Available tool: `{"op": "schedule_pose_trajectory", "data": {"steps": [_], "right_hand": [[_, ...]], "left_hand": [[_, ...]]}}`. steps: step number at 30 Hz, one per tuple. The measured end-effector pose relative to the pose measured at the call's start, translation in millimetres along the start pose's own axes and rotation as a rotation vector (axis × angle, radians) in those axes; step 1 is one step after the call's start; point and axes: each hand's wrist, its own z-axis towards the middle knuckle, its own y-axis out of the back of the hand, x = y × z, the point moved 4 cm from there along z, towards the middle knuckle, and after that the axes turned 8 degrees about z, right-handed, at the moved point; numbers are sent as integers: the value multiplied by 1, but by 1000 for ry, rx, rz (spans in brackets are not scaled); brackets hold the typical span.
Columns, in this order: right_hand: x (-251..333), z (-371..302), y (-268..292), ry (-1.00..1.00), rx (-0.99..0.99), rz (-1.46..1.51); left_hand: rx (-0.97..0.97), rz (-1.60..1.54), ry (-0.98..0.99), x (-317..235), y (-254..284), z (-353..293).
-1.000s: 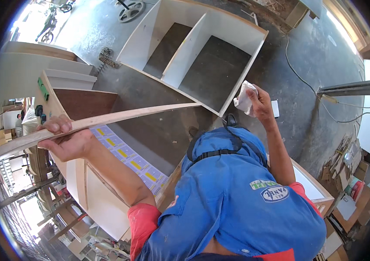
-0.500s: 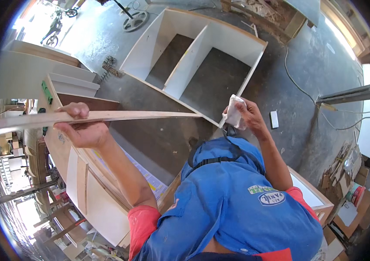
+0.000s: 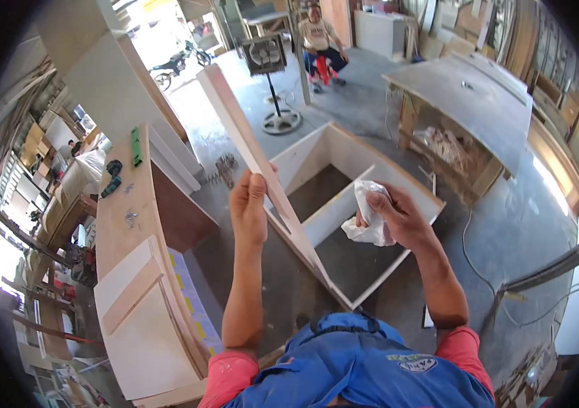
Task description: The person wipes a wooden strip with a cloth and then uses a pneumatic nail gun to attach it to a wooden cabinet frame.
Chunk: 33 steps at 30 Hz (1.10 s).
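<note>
My left hand (image 3: 248,214) is closed around a long, pale wooden strip (image 3: 233,115), thumb along its side. The strip slants from the upper left down toward my waist. Its lower end runs over the near edge of a white box-shaped cabinet frame (image 3: 388,274); I cannot tell whether they touch. That frame lies on the floor, divided by one inner panel. Over its right half, my right hand (image 3: 408,221) is closed on a crumpled white plastic bag (image 3: 369,234). What the bag holds is hidden.
On the left, a wooden bench (image 3: 146,197) carries a green tool (image 3: 135,146), a cordless drill (image 3: 112,178) and small screws (image 3: 130,217). A standing fan (image 3: 265,58) and a seated person (image 3: 321,37) are farther off. At right stand a large table (image 3: 466,88) and a dark metal beam (image 3: 551,265).
The strip has swung from lying level at the left to pointing up and away. Both hands have moved forward, the left one also rightward. My view has tilted up, bringing the seated person in.
</note>
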Motion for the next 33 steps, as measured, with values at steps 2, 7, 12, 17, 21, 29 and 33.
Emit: {"op": "schedule_pose_trajectory", "data": {"steps": [2,7,12,17,21,29,33], "right_hand": [[41,20,-10,147,-15,-255],[114,54,-42,221,97,-350],[129,77,-50,322,276,-317],[141,88,-64,413,259,-368],[153,91,-76,520,173,-520],[159,89,-78,533,111,-605],[161,88,-77,552,82,-676]], "left_hand": [[47,-7,23,6,-1,0],[29,87,-27,-16,-16,-10],[153,-28,71,-15,-32,-18],[176,-65,37,-17,-33,-15],[201,-96,57,-19,-31,-17],[164,-153,48,-22,-35,-19],[149,-146,24,-21,-35,-21]]}}
